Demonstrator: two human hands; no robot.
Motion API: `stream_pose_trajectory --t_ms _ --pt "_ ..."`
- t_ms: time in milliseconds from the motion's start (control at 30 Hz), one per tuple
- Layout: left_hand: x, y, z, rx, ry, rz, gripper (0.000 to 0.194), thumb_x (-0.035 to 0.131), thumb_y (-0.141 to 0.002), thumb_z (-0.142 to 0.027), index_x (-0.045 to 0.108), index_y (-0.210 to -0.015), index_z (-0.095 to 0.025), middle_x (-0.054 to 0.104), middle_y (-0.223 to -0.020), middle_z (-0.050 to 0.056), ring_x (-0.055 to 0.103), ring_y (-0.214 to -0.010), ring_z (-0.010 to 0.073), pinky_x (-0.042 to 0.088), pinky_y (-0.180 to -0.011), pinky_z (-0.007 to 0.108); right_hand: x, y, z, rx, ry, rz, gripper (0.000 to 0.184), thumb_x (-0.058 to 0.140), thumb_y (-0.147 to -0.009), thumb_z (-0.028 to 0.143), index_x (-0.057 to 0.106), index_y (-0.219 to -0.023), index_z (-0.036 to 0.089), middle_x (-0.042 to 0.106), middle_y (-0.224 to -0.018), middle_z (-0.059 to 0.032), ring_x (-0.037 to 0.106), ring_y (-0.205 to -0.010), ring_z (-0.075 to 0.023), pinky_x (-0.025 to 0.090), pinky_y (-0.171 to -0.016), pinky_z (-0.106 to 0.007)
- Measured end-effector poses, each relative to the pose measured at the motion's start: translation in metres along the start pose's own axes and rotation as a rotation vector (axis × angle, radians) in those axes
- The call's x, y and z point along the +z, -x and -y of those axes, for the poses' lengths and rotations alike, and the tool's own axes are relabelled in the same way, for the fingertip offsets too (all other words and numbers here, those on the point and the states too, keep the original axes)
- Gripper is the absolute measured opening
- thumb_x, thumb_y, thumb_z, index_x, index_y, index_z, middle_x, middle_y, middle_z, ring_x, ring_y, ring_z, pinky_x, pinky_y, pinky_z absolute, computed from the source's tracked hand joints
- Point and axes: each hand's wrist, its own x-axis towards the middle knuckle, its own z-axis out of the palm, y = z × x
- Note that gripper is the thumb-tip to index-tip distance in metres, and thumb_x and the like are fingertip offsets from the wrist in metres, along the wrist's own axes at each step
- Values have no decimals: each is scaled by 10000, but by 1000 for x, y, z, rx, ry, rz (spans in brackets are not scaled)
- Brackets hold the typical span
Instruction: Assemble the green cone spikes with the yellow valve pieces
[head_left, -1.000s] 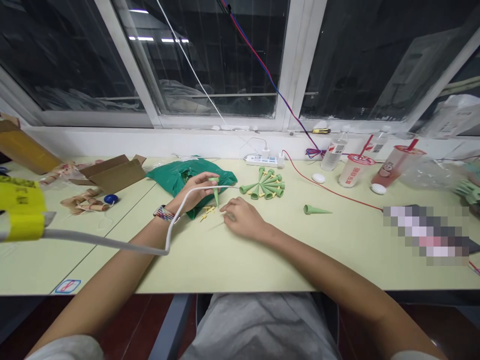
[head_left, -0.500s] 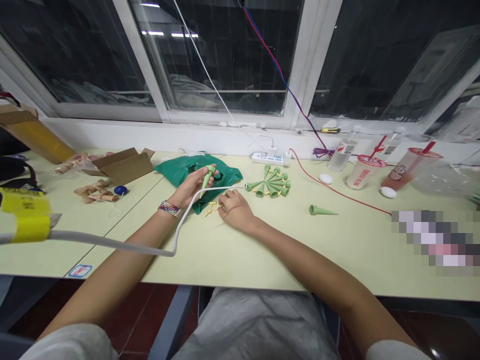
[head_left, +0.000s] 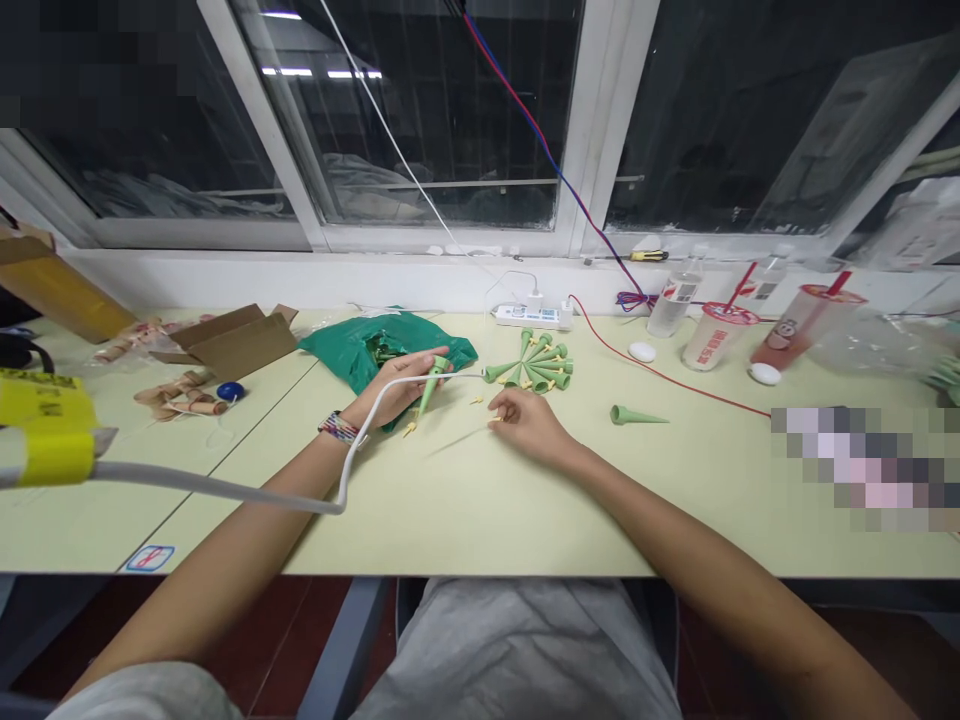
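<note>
My left hand (head_left: pixel 391 392) is closed around a green plastic watering spike (head_left: pixel 430 385), wide end up and point tilted downward, beside the green plastic bag (head_left: pixel 341 345). Farther right, my right hand (head_left: pixel 529 425) pinches a small yellow plastic piece (head_left: pixel 496 419) just above the table. A thin grey streak extends leftward from those fingers; I cannot tell what it is. Other small yellow pieces (head_left: pixel 409 430) lie between my hands. Beyond the right hand, several green spikes (head_left: pixel 517 373) are fanned out with points together, some with yellow pieces on them. One loose green spike (head_left: pixel 637 415) rests to the right.
A white cable (head_left: pixel 225 485) crosses in front of my left forearm. Behind stands a power strip (head_left: pixel 532 317). Drink cups (head_left: pixel 716 335), bottles (head_left: pixel 675 298) and white oval objects (head_left: pixel 642 351) are at right. On the left are a cardboard box (head_left: pixel 232 345) and wooden toys (head_left: pixel 180 397).
My right hand has moved right, away from the left hand, with a yellow piece in its fingers. The left hand still holds the spike. The camera view has shifted slightly.
</note>
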Motion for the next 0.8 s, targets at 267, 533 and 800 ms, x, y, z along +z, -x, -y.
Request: stream_pose_trajectory --t_ms 267,533,800 --pt "24 12 13 46 -223 141 399 845 -816 -390 801 -1156 -186 774 -1133 148 708 -996 226 584 -784 284 3 -5 5 59 -339 -212 341 809 -730 316 647 -1012 212 668 -818 18 665 -716 -145 551 -676 -280" --pt "42 22 11 46 -310 231 449 883 -759 -410 781 -1141 -198 747 -1185 129 723 -989 244 596 -877 354 9 1 19 -94 -310 -291 255 798 -799 360 673 -973 223 736 -917 -35 724 -861 -187 604 -844 -341" --pt "52 29 6 54 -338 261 349 887 -759 -387 747 -1009 -187 745 -1060 87 717 -931 216 568 -850 319 9 4 22 -137 -285 -289 284 813 -794 355 625 -974 241 744 -896 -22 735 -860 -195 604 -831 -349"
